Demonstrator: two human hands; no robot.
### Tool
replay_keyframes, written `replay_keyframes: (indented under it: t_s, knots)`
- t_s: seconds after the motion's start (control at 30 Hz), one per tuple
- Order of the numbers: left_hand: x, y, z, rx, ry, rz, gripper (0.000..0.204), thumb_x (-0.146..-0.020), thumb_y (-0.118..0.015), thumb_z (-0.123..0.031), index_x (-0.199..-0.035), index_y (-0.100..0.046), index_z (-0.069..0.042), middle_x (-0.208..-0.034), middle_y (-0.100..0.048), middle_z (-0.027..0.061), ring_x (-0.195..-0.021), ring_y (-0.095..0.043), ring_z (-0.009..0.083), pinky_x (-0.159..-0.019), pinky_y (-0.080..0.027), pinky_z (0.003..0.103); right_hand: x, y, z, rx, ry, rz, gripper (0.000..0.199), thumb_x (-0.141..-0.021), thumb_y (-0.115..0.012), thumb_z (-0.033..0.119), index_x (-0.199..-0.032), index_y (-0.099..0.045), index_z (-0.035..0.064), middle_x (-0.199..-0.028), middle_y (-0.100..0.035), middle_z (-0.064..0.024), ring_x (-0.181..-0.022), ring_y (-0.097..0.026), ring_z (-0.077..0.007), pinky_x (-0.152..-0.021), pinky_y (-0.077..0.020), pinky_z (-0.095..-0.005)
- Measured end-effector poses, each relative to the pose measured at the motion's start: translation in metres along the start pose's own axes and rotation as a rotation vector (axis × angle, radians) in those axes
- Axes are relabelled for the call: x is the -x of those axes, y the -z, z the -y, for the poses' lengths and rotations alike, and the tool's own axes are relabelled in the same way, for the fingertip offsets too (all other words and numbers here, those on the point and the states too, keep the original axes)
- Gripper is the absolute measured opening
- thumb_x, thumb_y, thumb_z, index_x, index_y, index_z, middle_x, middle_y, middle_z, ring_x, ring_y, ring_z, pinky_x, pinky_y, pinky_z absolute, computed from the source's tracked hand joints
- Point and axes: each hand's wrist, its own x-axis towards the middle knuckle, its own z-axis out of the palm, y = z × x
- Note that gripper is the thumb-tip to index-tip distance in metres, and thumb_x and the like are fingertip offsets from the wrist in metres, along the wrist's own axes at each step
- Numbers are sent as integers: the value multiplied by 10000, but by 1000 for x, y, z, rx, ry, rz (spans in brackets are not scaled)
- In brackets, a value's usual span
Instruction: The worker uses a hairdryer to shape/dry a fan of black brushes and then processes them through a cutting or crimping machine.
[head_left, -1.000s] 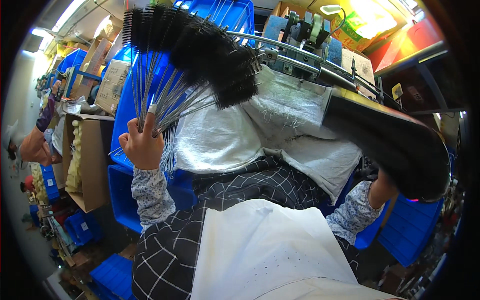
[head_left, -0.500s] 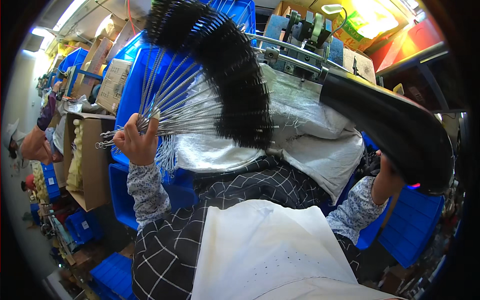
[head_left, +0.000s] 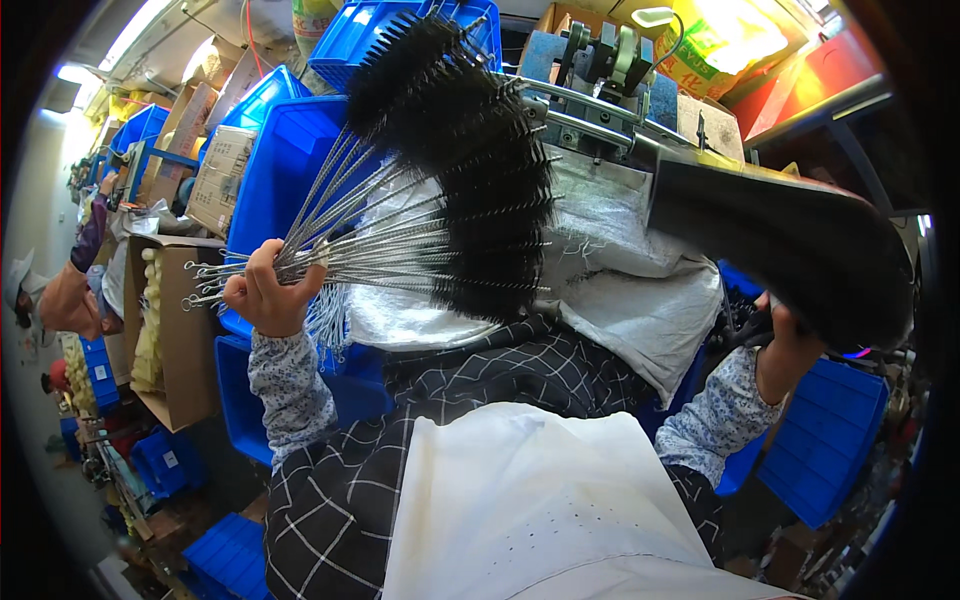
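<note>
My left hand (head_left: 272, 298) is closed round the twisted-wire stems of a bundle of brushes (head_left: 490, 190). Their black bristle heads fan out up and to the right, and small wire loops stick out left of my fist. On the right, my right hand (head_left: 788, 355) has its fingers curled beside some dark objects (head_left: 738, 315), below a long black curved cover (head_left: 790, 240). That cover hides part of the hand, so what it grips cannot be made out. A whitish woven sack (head_left: 640, 290) lies between my hands.
A metal machine with rollers (head_left: 610, 75) stands at the far side, joined to the black cover. Blue bins (head_left: 290, 150) stand behind and below the brushes. An open cardboard box (head_left: 195, 340) of pale pieces is at left, near another person (head_left: 75, 290). More blue crates (head_left: 825, 440) stand right.
The brush fan has swung lower and drawn closer together, showing more of the blue bin behind it. My left hand has shifted slightly down; my right hand has moved a little right.
</note>
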Motion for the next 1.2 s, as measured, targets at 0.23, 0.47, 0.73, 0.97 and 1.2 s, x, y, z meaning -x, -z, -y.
replay_keyframes:
  t_s: [0.23,0.47,0.73,0.97,1.2]
  knots:
    - [5,-3,1,69,73,47,188,-764,-524,-418,-866,-489,-264,-830,-502,-56,-653,-478,75,-643,-265,289,4,-5,1,-124,-124,-51,432,-688,-551,-7,-1094,-412,-51,-881,-549,-152,-584,-515,-164,-514,-440,-265]
    - [-8,6,-4,182,152,45,235,-721,-591,-193,-928,-521,-278,-819,-508,-24,-703,-498,102,-627,-269,304,-1,-9,30,-1239,-678,-223,438,-670,-596,27,-1065,-420,-40,-833,-551,-124,-571,-506,-155,-514,-437,-255]
    - [-12,8,7,-5,88,4,253,-744,-567,-161,-944,-513,-307,-815,-508,-44,-701,-498,80,-640,-272,290,-1,-6,37,-1030,-588,-157,420,-677,-594,46,-1051,-424,-38,-812,-549,-121,-571,-504,-157,-522,-434,-257]
    - [-9,4,-5,535,214,330,516,-597,-630,-126,-1078,-443,-147,-805,-532,73,-699,-520,239,-610,-337,363,-3,-1,43,-820,-487,-115,403,-683,-593,65,-1037,-428,-36,-790,-548,-118,-571,-502,-158,-531,-431,-260]
    - [23,0,-55,1701,777,656,673,-657,-582,76,-1223,-262,-96,-985,-536,114,-920,-526,161,-774,-428,273,-17,-2,40,-811,-520,-151,354,-703,-557,117,-993,-434,-44,-728,-523,-118,-570,-493,-172,-535,-409,-267]
